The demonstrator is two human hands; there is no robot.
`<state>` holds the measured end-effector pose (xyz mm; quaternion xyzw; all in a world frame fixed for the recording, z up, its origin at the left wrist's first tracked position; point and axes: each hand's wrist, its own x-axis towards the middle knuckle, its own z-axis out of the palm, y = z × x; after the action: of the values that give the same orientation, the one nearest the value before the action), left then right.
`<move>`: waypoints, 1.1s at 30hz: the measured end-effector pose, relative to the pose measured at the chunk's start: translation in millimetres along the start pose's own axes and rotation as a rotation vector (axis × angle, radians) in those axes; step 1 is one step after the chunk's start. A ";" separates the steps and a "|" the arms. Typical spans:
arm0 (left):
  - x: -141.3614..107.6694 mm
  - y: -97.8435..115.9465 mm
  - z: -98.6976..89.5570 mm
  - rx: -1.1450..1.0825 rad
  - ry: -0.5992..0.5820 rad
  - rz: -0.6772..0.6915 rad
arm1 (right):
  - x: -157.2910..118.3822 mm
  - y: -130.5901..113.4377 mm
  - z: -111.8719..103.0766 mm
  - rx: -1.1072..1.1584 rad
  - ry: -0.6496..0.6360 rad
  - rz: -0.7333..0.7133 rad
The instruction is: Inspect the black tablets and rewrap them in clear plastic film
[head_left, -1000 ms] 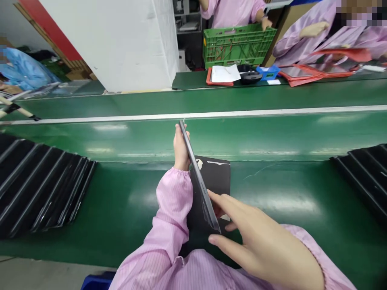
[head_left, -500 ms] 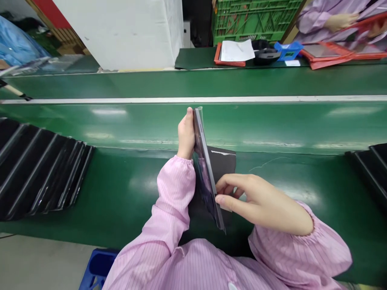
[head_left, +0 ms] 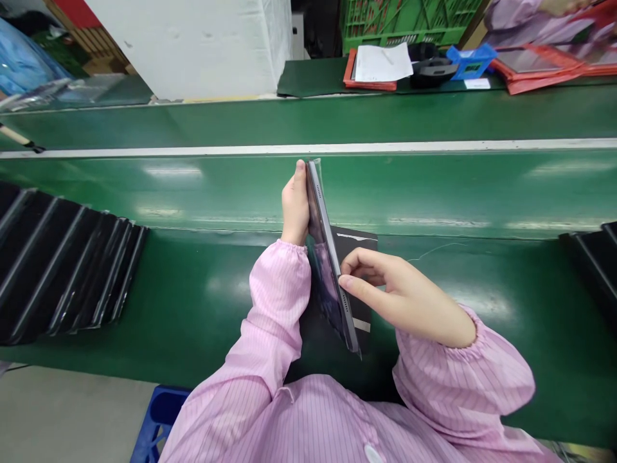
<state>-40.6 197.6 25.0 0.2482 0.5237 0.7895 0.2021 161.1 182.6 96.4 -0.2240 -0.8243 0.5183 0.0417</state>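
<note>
A slim grey tablet (head_left: pixel 331 257), dark face glossy, tilts on edge, one end toward the table's (head_left: pixel 193 308) near edge.

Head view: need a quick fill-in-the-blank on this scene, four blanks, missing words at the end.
1. The ____ hand holds the far end of the tablet.
2. The ____ hand meets the tablet's long edge nearer the body.
3. In colour, the crate at the top of the picture is ____.
4. In colour, the plastic item at the bottom left is ____.

Missing words: left; right; green; blue.
</note>
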 end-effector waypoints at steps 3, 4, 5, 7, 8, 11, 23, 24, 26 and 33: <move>1.8 -3.0 0.3 0.007 0.003 -0.008 | 0.4 2.1 -0.5 -0.002 -0.002 -0.013; 2.1 -3.8 0.3 0.009 0.003 -0.014 | 0.4 2.8 -0.7 -0.001 -0.006 -0.015; 2.3 -4.4 0.4 0.012 0.002 -0.018 | 0.5 3.3 -0.9 0.000 -0.010 -0.017; 2.6 -5.4 0.3 0.016 -0.002 -0.021 | 0.4 4.0 -1.5 0.003 -0.023 -0.024; 2.7 -5.8 0.2 0.017 -0.004 -0.020 | 0.3 4.1 -1.9 0.004 -0.030 -0.029; 2.8 -6.8 -0.1 0.021 -0.011 -0.009 | -0.4 3.6 -3.6 0.010 -0.057 -0.040; -5.9 8.4 4.1 0.024 -0.024 -0.060 | -3.4 5.8 -7.3 -0.053 -0.121 -0.072; -6.3 9.4 4.5 0.021 -0.026 -0.057 | -3.8 5.4 -7.5 -0.052 -0.126 -0.070; -6.9 10.9 5.2 0.018 -0.035 -0.042 | -4.8 4.5 -7.9 -0.050 -0.136 -0.068; -12.4 18.7 8.5 0.018 -0.085 0.037 | -9.7 0.0 -11.3 -0.051 -0.180 -0.107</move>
<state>-26.6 189.6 42.9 0.2928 0.5169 0.7772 0.2074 173.2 188.0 103.2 -0.1334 -0.8485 0.5121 -0.0106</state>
